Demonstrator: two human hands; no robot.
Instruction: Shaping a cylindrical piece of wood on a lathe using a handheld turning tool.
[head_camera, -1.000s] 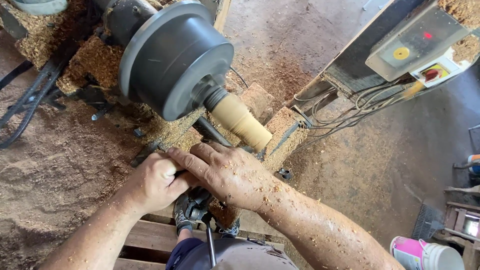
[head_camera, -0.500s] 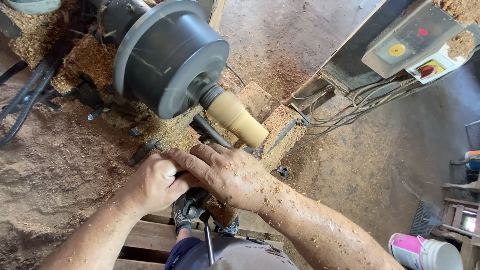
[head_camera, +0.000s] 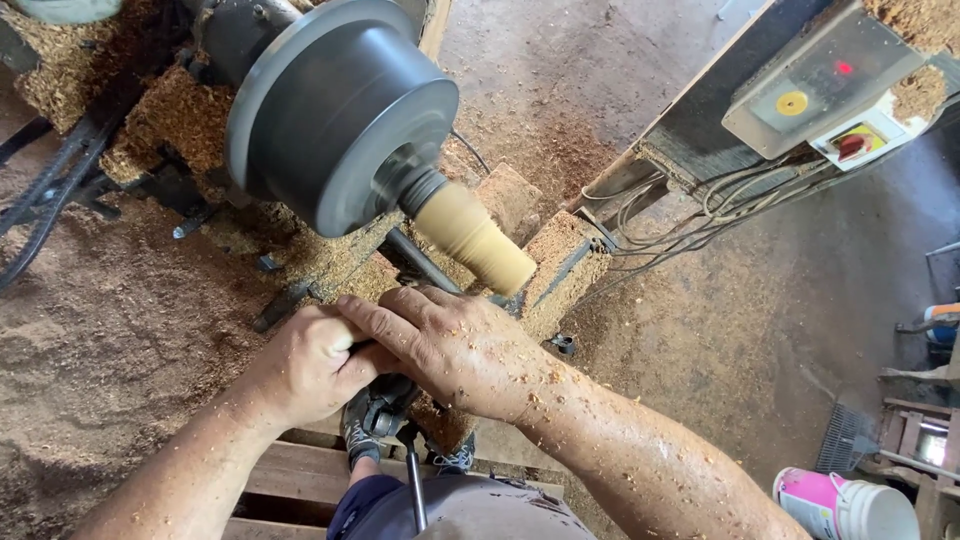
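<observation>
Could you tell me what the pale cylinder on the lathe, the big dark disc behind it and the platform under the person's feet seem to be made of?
The pale cylinder looks like bare, freshly turned wood: cream, matte, with sawdust all around. The dark disc seems to be metal, smooth grey with a dull sheen, possibly painted. The platform looks like rough, unfinished wooden slats with gaps between them.

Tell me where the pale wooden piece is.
Head view, centre: the wooden piece juts from the dark lathe chuck toward lower right, just above the right hand.
</observation>
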